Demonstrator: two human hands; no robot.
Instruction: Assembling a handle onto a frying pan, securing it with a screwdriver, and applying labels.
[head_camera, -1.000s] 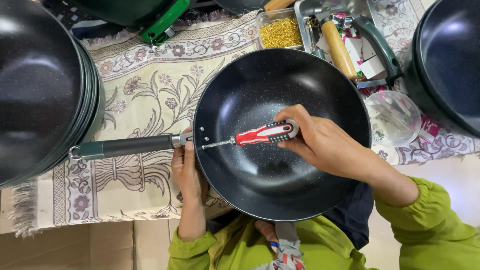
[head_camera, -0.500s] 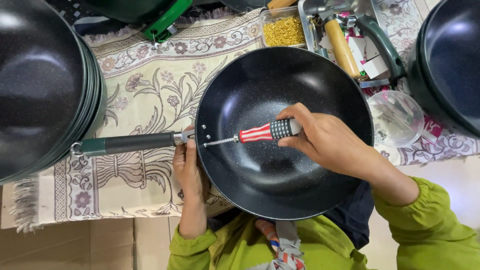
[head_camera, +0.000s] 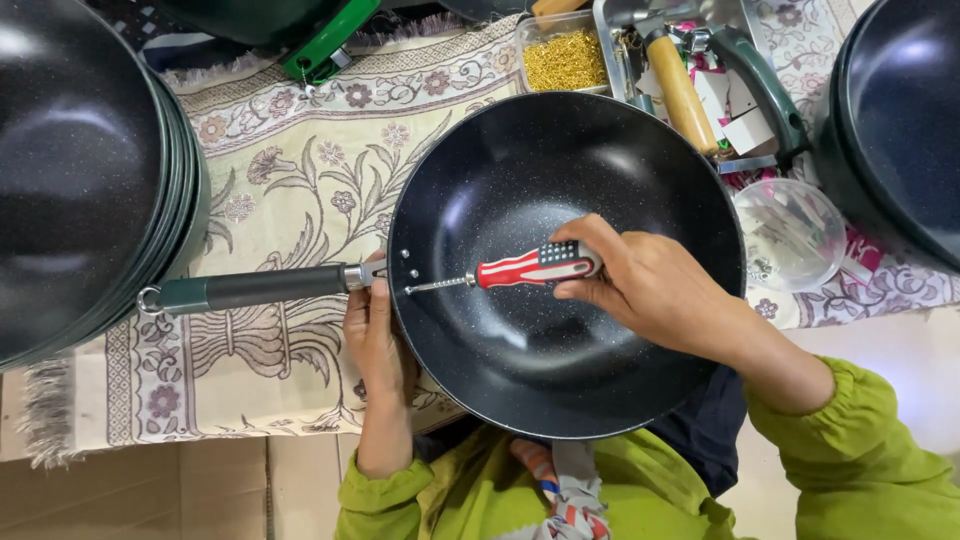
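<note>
Clenched the right hand (head_camera: 650, 290) round the grip of a red-and-white screwdriver (head_camera: 530, 266), with the shaft laid almost level across the inside of a black speckled wok (head_camera: 620, 150). Set the tip against the screws (head_camera: 408, 272) on the inner wall, just where the green-and-black handle (head_camera: 265, 288) met the rim. Wrapped the left hand (head_camera: 375, 330) round the outside of that joint, fingers closed under the rim and thumb by the metal neck, bracing it.

Rested the wok on a floral cloth (head_camera: 290, 190) right in front of the body, handle pointing left.

Judged as screw-driving at the handle joint, with the handle in place. Called, by the look of it, for the tip seated square in the screw head, a firm push along the shaft, and a steady left grip against the wok turning with the tool.

Further out: stacked more dark woks (head_camera: 80, 170) at the left edge and another dark wok (head_camera: 900, 120) at the right. Placed beyond the rim a clear tub of gold-coloured screws (head_camera: 565, 60), a metal tray (head_camera: 610, 40) with a wooden-handled tool (head_camera: 680, 90) and a spare green handle (head_camera: 765, 85), and nearer, a clear plastic bowl (head_camera: 790, 230).
</note>
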